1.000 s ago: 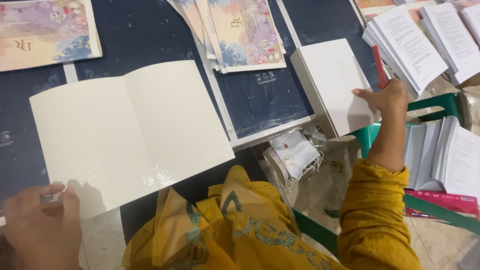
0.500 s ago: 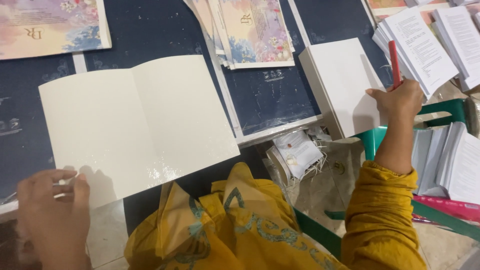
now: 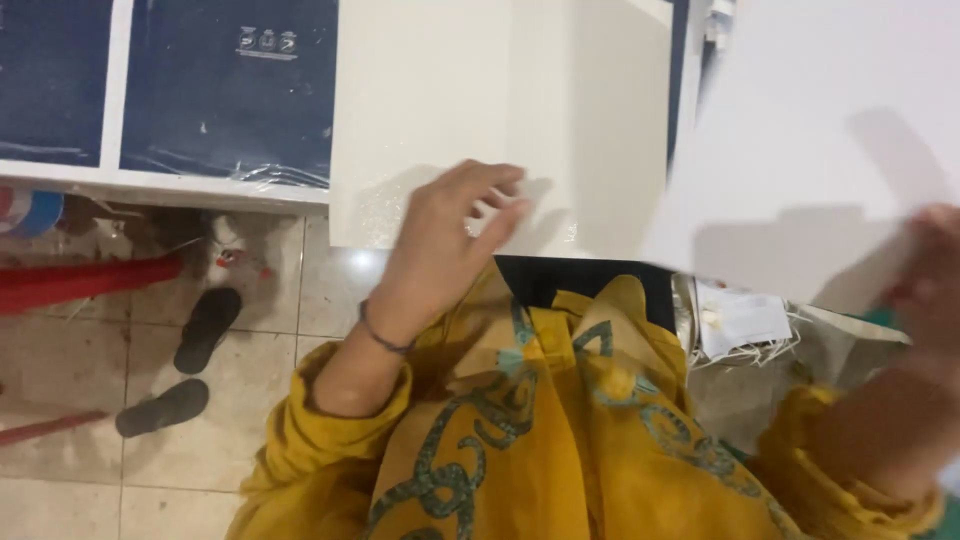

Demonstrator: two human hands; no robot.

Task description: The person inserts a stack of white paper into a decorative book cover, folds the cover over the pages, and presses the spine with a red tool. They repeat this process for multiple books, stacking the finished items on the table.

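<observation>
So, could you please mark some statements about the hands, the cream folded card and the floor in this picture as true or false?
1. The left hand rests on the cream folded card. True.
2. The right hand holds a red pen only. False: it grips a white sheet of paper, which is blurred.
3. Two black sandals lie on the tiled floor. True.
4. The person's sleeves are blue. False: they are mustard yellow.
</observation>
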